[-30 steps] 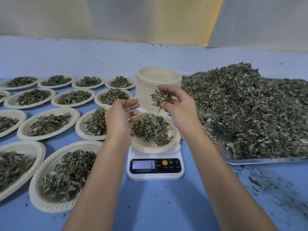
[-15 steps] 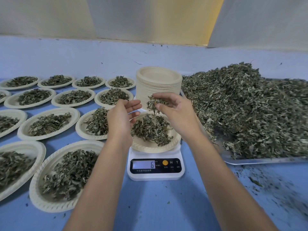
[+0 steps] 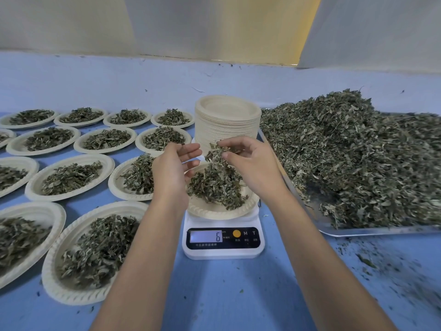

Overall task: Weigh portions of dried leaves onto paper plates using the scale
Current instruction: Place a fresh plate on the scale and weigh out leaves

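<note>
Beneath both hands, on the blue desk (image 3: 214, 295), sits a white scale (image 3: 223, 253) — its display reads "6", and beside an orange button (image 3: 236, 233) stand the letters "M" and "T"; the small print under them is too fine to read. On the scale rests a paper plate (image 3: 214, 212) with a mound of dried leaves (image 3: 214, 187), directly under the right hand (image 3: 253, 168). That hand pinches a clump of leaves (image 3: 216, 151) between thumb and curled fingers; whether the clump touches the mound I cannot tell. The left hand (image 3: 170, 170) hovers just left of the clump, fingers straight and loose, palm turned toward it. Just beyond the right hand's fingers rises a stack of plates (image 3: 226, 123); to that hand's right a metal tray (image 3: 358, 231) carries a large heap of leaves (image 3: 346, 158). Left of the left hand lie rows of filled plates (image 3: 71, 177).
</note>
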A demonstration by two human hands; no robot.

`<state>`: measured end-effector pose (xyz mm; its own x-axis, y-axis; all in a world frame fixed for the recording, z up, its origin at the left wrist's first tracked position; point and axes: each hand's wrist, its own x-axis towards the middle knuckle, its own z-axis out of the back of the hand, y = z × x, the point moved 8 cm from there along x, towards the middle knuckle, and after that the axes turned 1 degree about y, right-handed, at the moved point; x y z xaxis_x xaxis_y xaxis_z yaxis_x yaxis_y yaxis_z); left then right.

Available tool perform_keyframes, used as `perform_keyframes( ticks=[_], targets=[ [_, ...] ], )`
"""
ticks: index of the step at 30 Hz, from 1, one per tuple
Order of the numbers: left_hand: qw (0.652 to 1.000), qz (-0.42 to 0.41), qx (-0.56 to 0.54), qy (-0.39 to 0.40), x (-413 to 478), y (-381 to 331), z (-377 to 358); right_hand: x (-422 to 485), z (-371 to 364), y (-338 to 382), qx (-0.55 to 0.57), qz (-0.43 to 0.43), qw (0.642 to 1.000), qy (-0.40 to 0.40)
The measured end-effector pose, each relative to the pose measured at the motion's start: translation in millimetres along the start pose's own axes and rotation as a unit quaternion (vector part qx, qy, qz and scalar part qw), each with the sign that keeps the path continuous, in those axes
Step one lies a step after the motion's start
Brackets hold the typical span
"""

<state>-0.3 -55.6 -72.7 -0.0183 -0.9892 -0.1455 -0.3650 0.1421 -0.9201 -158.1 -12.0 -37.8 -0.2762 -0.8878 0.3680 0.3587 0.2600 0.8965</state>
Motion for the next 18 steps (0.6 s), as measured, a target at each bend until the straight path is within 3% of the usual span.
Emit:
perform_keyframes(
  ticks=[10, 18],
  targets=[
    [1.0, -0.004, 0.005, -0.002, -0.3, 0.5, -0.7, 0.6, 6.3, 5.9, 0.074, 0.003, 0.996, -0.049],
    [1.0, -0.024, 0.007, 0.0, -1.1, -2.7, -4.3, 2.0, 0.2, 4.5, 0.081, 0.002, 0.997, -0.019]
  ],
)
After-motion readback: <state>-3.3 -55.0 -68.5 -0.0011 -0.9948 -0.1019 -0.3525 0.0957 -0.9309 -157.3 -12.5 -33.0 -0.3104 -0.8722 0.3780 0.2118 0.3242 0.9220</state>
